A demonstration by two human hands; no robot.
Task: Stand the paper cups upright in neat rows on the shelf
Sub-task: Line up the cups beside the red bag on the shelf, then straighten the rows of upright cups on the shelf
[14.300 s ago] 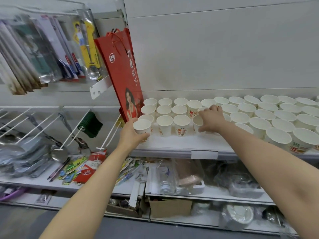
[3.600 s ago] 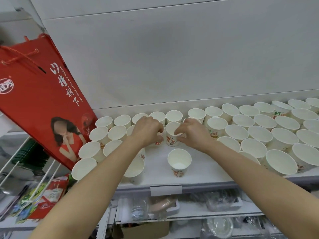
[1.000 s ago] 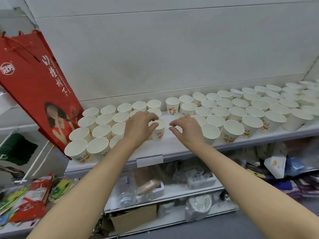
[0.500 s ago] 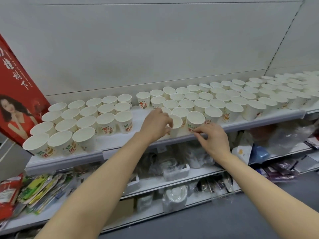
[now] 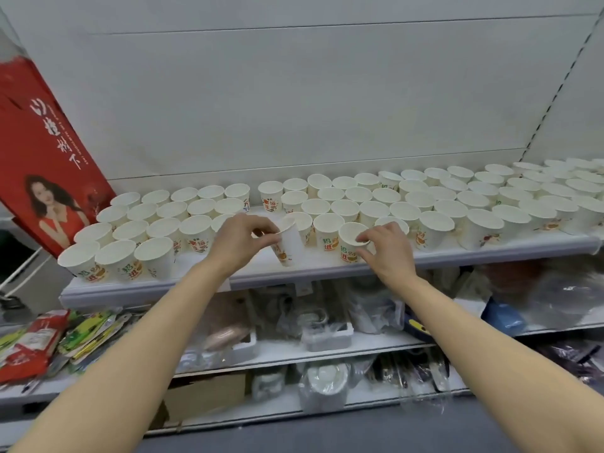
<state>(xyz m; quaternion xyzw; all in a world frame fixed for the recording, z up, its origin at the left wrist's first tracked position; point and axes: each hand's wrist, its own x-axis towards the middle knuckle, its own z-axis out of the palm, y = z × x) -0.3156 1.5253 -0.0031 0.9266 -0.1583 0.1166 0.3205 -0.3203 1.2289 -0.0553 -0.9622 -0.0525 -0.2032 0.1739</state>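
While both of our hands work at the front edge of the shelf (image 5: 327, 268), we log positions: left hand (image 5: 240, 238) pinches the rim of a tilted cup (image 5: 289, 245) between thumb and fingertips, its base on or just above the shelf near the lip, its mouth leaning toward the back rows. Right hand (image 5: 387, 248) has thumb and fingers closed on the near rim of an upright cup (image 5: 351, 241) in the front row, just right of the tilted one.

Paper cups fill the shelf in rows: one block at left beside the red gift bag (image 5: 45, 152), a longer block running right. A bare gap separates the two blocks, in front of the left hand.

Judgement on technique: we bring the tilted cup vertical before letting go, seating the base flat, clear of the lip. Light pinch only; thin paper rims dent easily. We line it up with the neighbouring front cup, rims touching but not overlapping. Right hand steadies its cup so a nudge does not topple the row behind
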